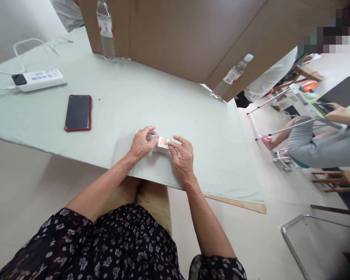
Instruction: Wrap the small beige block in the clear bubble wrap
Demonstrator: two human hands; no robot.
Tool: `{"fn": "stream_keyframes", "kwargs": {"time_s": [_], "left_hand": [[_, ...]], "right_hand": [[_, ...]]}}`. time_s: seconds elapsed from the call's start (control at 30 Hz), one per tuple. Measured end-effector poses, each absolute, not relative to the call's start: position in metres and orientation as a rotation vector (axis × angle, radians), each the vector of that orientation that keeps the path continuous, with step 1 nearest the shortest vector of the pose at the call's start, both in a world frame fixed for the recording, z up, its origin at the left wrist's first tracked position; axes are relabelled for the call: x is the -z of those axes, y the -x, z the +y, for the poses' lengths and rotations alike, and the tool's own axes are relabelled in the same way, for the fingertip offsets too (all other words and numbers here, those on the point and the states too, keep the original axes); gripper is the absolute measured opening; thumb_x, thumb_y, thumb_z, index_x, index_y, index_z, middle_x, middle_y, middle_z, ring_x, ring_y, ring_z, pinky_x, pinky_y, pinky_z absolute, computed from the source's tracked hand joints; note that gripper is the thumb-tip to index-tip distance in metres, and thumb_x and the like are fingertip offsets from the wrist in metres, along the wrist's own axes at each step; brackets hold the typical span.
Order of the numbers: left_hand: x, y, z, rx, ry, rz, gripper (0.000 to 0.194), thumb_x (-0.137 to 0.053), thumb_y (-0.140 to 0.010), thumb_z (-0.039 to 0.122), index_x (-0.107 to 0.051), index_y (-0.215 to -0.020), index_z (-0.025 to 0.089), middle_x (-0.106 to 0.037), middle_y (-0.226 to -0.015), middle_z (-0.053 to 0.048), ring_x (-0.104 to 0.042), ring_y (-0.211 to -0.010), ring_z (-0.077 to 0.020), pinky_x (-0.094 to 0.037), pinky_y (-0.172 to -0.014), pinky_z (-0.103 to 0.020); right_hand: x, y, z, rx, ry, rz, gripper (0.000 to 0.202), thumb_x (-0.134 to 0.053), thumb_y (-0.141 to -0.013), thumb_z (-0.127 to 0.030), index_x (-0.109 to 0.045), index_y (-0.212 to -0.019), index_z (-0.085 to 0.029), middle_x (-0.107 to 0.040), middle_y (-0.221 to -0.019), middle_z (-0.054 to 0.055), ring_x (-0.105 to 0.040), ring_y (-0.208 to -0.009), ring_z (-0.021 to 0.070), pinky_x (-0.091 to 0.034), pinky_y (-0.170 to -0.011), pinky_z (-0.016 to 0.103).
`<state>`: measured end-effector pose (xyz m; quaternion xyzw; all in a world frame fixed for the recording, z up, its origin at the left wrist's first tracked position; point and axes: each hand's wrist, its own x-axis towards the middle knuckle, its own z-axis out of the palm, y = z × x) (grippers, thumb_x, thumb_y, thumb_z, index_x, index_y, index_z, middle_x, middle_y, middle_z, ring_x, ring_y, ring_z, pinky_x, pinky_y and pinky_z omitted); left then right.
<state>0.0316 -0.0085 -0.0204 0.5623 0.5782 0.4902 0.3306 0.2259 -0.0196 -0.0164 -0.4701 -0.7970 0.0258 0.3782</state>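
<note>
A small flat-topped box (pixel 162 142), pale with pinkish print and seemingly clear sides, is at the table's near edge between my two hands. My left hand (pixel 142 143) grips its left end, thumb in front and fingers curled behind. At the right end, my right hand (pixel 182 155) has its thumb and index finger on the box, with the other fingers bent. The fingers hide both ends, and the print is too small to read. Beneath is a table (pixel 128 97) covered with a pale green cloth.
A red-cased phone (pixel 78 112) and a white power strip (pixel 39 79) with cables lie to the left. Two water bottles (pixel 106 35) (pixel 231 76) stand against a large cardboard panel (pixel 175 35). At right, a person in grey (pixel 329 144) sits by another table.
</note>
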Motion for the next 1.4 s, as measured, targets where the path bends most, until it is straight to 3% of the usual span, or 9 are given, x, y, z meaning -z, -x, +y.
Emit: {"fn": "stream_keyframes", "kwargs": {"time_s": [0.23, 0.37, 0.5, 0.73, 1.0, 1.17, 1.3, 1.4], "left_hand": [[0.02, -0.034, -0.011, -1.221, -1.553, 1.503, 0.051, -0.066, -0.073, 0.024, -0.065, -0.124, 0.017, -0.074, -0.106, -0.008, -0.066, -0.106, -0.0263, -0.052, -0.1, -0.041], [0.022, -0.035, -0.01, -1.225, -1.61, 1.511, 0.051, -0.066, -0.074, 0.026, -0.065, -0.124, 0.018, -0.074, -0.104, -0.007, -0.066, -0.102, -0.0249, -0.053, -0.097, -0.039], [0.021, -0.038, -0.009, -1.172, -1.671, 1.542, 0.053, -0.066, -0.076, 0.03, -0.064, -0.126, 0.015, -0.073, -0.108, -0.01, -0.065, -0.105, -0.0273, -0.051, -0.101, -0.043], [0.019, -0.044, -0.012, -1.096, -1.727, 1.522, 0.072, -0.072, -0.077, 0.043, -0.051, -0.141, 0.016, -0.067, -0.125, -0.016, -0.061, -0.117, -0.0336, -0.043, -0.107, -0.051], [0.027, -0.042, -0.007, -1.244, -1.766, 1.299, 0.087, -0.066, -0.072, 0.021, -0.035, -0.154, 0.018, -0.057, -0.14, -0.015, -0.058, -0.123, -0.0281, -0.046, -0.109, -0.043], [0.025, -0.041, -0.007, -1.219, -1.806, 1.267, 0.083, -0.065, -0.072, 0.022, -0.039, -0.15, 0.015, -0.047, -0.151, -0.018, -0.047, -0.138, -0.0327, -0.038, -0.118, -0.049], [0.026, -0.04, -0.007, -1.188, -1.723, 1.304, 0.078, -0.067, -0.073, 0.024, -0.044, -0.146, 0.016, -0.05, -0.148, -0.018, -0.051, -0.134, -0.033, -0.04, -0.116, -0.05], [0.027, -0.04, -0.007, -1.199, -1.649, 1.307, 0.074, -0.066, -0.075, 0.026, -0.045, -0.145, 0.015, -0.053, -0.145, -0.017, -0.055, -0.13, -0.0317, -0.043, -0.114, -0.049]], "right_hand": [[-0.012, -0.228, 0.0, 0.069, 1.132, -2.419, 0.018, -0.058, -0.097, -0.027, -0.074, -0.105, -0.028, -0.065, -0.134, 0.007, -0.057, -0.118, 0.0276, -0.043, -0.095, 0.046], [-0.019, -0.217, 0.006, 0.181, 1.026, -2.507, 0.021, -0.052, -0.1, -0.023, -0.072, -0.097, -0.024, -0.07, -0.128, 0.007, -0.059, -0.114, 0.0257, -0.04, -0.095, 0.045], [-0.014, -0.211, 0.015, 0.179, 1.015, -2.412, 0.019, -0.05, -0.098, -0.02, -0.067, -0.089, -0.021, -0.073, -0.12, 0.008, -0.063, -0.107, 0.0235, -0.04, -0.093, 0.041], [-0.021, -0.213, 0.052, 0.095, 1.125, -2.271, 0.014, -0.048, -0.095, -0.02, -0.062, -0.091, -0.021, -0.07, -0.124, 0.012, -0.063, -0.117, 0.0245, -0.042, -0.094, 0.04], [-0.048, -0.206, 0.11, 0.121, 1.162, -2.192, 0.013, -0.048, -0.093, -0.02, -0.061, -0.09, -0.021, -0.067, -0.127, 0.013, -0.06, -0.119, 0.0274, -0.045, -0.094, 0.045], [-0.061, -0.203, 0.164, 0.105, 1.136, -2.065, 0.014, -0.051, -0.095, -0.023, -0.06, -0.084, -0.021, -0.066, -0.124, 0.012, -0.061, -0.113, 0.0253, -0.047, -0.093, 0.044], [-0.067, -0.208, 0.185, -0.033, 1.173, -1.923, 0.02, -0.052, -0.096, -0.025, -0.064, -0.081, -0.019, -0.07, -0.111, 0.013, -0.061, -0.108, 0.0202, -0.046, -0.097, 0.038], [-0.064, -0.218, 0.167, -0.097, 1.193, -1.851, 0.018, -0.052, -0.094, -0.021, -0.068, -0.091, -0.016, -0.071, -0.106, 0.012, -0.064, -0.1, 0.0174, -0.049, -0.092, 0.034]]}}
